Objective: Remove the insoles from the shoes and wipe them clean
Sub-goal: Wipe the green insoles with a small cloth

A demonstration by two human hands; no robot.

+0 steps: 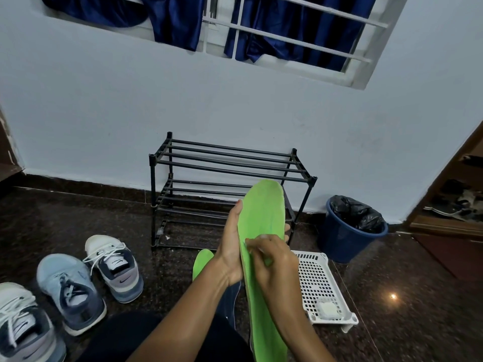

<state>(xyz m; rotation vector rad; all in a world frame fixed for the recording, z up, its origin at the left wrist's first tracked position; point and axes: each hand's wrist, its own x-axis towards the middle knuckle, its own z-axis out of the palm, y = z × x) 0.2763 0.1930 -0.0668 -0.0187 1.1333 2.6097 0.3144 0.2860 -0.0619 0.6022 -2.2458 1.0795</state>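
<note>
We stand the green insole [261, 210] upright so its face meets our right hand [274, 262], whose fingers [261, 248] are curled, pinching what looks like a pale wipe [257, 239] against it, probably mid-wipe. Our left hand [230, 246] grips the insole from behind, thumb on one edge, fingertips at the other, bracing it against the rubbing. Both forearms reach forward, wrists close. Below the left fingers, a second green insole [202, 259] lies on the floor.

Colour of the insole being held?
Bright green; the insole shows best in the head view.
</note>
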